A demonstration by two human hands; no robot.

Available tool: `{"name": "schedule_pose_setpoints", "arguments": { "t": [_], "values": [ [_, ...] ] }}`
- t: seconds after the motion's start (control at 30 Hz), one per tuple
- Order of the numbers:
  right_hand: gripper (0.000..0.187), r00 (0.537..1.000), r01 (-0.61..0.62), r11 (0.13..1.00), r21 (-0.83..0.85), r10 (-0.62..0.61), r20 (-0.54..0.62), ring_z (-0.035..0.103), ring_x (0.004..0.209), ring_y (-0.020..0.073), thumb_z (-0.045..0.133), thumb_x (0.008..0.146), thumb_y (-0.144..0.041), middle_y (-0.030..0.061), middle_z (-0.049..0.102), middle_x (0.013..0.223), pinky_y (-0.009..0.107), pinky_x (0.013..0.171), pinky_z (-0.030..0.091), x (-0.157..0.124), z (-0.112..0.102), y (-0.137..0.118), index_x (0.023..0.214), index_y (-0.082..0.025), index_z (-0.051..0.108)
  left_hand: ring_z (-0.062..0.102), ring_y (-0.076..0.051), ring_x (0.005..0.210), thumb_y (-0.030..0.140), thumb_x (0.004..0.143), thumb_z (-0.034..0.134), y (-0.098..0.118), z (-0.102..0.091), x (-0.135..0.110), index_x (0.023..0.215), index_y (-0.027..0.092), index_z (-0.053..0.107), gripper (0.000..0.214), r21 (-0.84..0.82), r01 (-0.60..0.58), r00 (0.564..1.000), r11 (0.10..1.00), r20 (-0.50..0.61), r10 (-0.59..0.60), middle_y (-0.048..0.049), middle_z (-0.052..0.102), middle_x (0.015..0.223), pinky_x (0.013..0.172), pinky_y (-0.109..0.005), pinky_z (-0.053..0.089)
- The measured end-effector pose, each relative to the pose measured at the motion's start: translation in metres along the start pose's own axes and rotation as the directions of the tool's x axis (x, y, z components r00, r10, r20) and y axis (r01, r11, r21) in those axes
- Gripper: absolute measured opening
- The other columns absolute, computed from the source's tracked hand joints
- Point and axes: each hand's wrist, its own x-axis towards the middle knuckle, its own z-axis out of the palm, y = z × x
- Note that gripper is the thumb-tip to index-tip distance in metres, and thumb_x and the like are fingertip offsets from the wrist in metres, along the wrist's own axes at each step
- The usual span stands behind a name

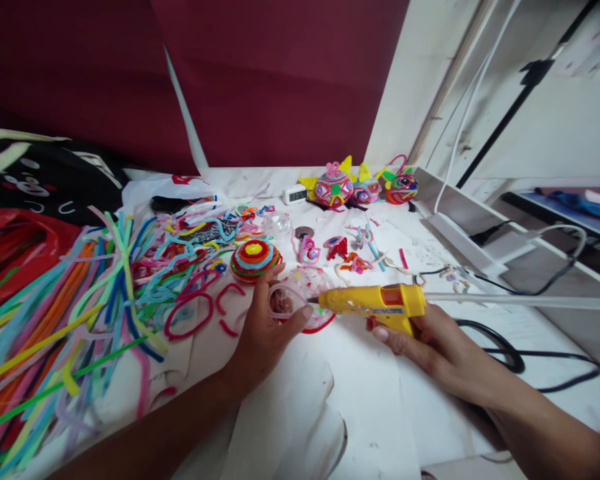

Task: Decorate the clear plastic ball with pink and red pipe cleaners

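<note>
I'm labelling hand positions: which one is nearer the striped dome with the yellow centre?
Left. The left hand is just below and right of the striped dome; the right hand is farther to the right, holding the yellow glue gun.

A dark red sheet (280, 87), slit at left by a narrow pale gap, covers most of the back. Beside it stands a scuffed, off-white wall (410, 73). A black pole (500, 123) slants at right, near a white cord (463, 113). The counter (440, 413) is white; pale light falls evenly over it.
</note>
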Motion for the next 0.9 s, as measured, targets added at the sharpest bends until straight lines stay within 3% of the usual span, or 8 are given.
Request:
{"name": "schedule_pose_setpoints", "arguments": {
  "t": [0.4, 0.9],
  "values": [
    [0.024, 1.0, -0.009, 1.0, 0.022, 0.009, 0.009, 0.064, 0.086, 0.0209, 0.052, 0.093, -0.043, 0.0059, 0.069, 0.098, 0.028, 0.066, 0.053, 0.0002, -0.0004, -0.0009, 0.099, -0.021, 0.061, 0.057, -0.022, 0.103, 0.03, 0.074, 0.071, 0.0026, 0.0015, -0.0009, 0.128, 0.023, 0.042, 0.061, -0.021, 0.006, 1.0, 1.0, 0.014, -0.006, -0.0067, 0.055, 0.118, 0.09, -0.035, 0.045],
    [0.024, 1.0, 0.014, 1.0, -0.018, -0.015, -0.018, 0.062, 0.074, 0.0185, 0.052, 0.093, -0.043, 0.004, 0.068, 0.086, 0.026, 0.062, 0.052, 0.0, -0.001, -0.0022, 0.099, -0.023, 0.062, 0.056, -0.021, 0.108, 0.033, 0.074, 0.07, -0.0006, 0.0028, -0.0002, 0.129, 0.023, 0.043, 0.062, -0.008, 0.0, 1.0, 1.0, 0.009, 0.0, -0.0076, 0.053, 0.126, 0.093, -0.034, 0.043]
  ]
}}
